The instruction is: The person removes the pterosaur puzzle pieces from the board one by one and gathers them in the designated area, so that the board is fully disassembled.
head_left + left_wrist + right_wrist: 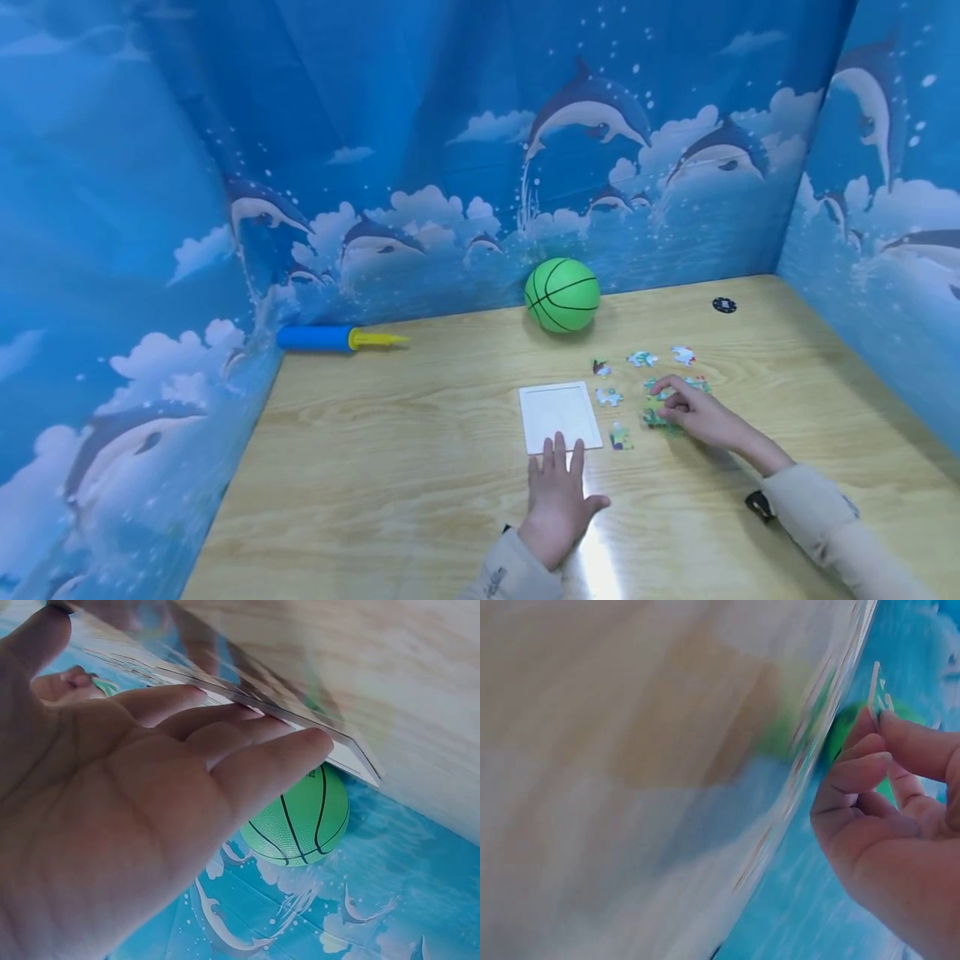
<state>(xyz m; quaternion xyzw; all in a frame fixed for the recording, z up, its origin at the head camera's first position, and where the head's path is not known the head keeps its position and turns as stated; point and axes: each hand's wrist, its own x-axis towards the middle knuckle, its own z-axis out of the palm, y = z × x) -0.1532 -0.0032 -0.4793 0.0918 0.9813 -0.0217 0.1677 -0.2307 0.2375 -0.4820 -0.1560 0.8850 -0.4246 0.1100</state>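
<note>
In the head view, the left hand (555, 504) reaches with straight, spread fingers to the near edge of a square white puzzle tray (558, 414). Its fingertips rest at the tray's rim, and the left wrist view shows them along the tray (349, 759) edge. To the right, the right hand (703, 414) is above a group of jigsaw pieces. Between thumb and forefinger it pinches a thin jigsaw piece (876, 686), seen edge-on in the right wrist view. Loose pieces lie between tray and hand, among them a greenish-purple piece (620, 437) and a pale blue piece (608, 397).
Behind the tray, a green ball (562, 296) stands against the dolphin-printed curtain (450, 150). A blue hand pump (315, 338) with a yellow nozzle lies at the table's back left. At the back right is a black round chip (724, 305). Curtains border the wooden table (375, 467).
</note>
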